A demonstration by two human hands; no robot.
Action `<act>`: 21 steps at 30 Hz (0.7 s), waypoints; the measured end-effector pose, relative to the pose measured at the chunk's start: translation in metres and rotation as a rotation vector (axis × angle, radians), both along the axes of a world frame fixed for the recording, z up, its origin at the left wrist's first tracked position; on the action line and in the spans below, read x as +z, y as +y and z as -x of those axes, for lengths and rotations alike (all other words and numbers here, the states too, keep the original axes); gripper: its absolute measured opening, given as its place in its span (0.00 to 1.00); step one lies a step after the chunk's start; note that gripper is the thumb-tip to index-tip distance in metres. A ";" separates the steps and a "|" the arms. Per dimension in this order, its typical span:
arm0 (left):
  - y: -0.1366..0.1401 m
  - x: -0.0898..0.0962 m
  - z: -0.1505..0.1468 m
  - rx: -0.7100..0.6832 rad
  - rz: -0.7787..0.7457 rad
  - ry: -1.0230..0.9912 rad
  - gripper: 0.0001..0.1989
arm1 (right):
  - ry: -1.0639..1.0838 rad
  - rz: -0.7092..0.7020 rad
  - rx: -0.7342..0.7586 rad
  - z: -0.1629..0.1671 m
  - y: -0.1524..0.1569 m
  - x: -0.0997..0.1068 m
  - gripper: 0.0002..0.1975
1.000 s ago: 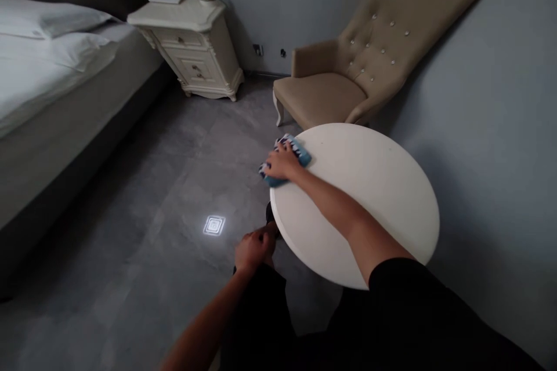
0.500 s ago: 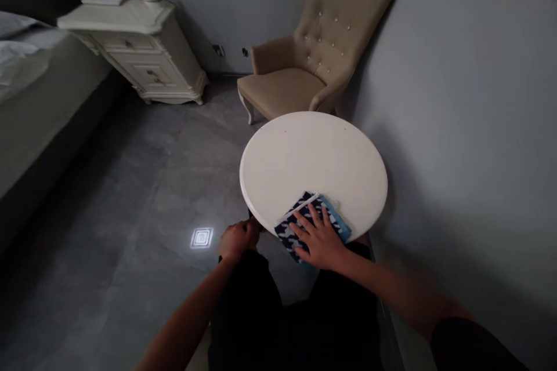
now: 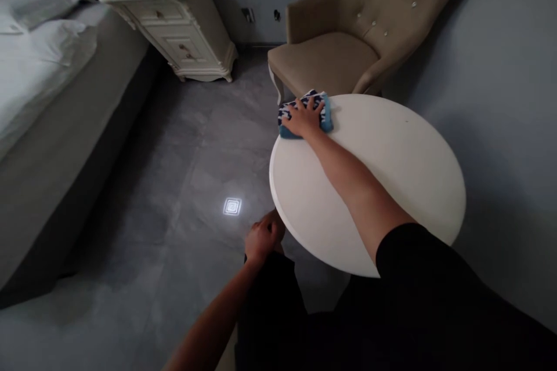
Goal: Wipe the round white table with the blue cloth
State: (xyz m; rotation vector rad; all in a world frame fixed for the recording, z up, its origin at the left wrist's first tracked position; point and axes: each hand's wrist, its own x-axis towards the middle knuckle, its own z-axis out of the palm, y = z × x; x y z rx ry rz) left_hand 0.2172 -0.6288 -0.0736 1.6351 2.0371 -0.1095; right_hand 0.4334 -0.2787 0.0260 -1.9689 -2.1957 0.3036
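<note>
My right hand (image 3: 302, 119) lies with fingers spread on a folded towel (image 3: 325, 119), patterned dark blue and white with a teal-blue border. It presses the towel against the far left edge of a round white table (image 3: 348, 185), and my forearm reaches across the tabletop. Part of the towel sits at the table's rim. Left of the table and lower, my left hand (image 3: 261, 239) rests at my bent knee, its fingers curled in. Nothing shows in that hand.
A tan buttoned armchair (image 3: 326, 61) stands just behind the table. At the back left is a white nightstand (image 3: 191, 35), beside a bed (image 3: 87, 81) with pale bedding. A grey wall (image 3: 513, 98) runs along the right. A bright square light patch (image 3: 232, 206) shows on the floor.
My right hand has slid the towel from the table's near edge to its far left edge. The camera view has shifted; my left hand stays by the knee.
</note>
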 end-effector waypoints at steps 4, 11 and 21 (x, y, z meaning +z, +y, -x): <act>0.004 -0.003 0.002 -0.004 -0.017 -0.015 0.22 | -0.002 0.014 -0.020 0.002 0.018 0.000 0.35; -0.005 0.006 0.000 -0.003 0.020 0.045 0.23 | -0.037 -0.013 0.265 0.039 -0.166 0.006 0.37; -0.032 0.014 0.006 -0.157 -0.038 0.096 0.17 | 0.014 0.162 0.420 0.007 -0.425 -0.004 0.38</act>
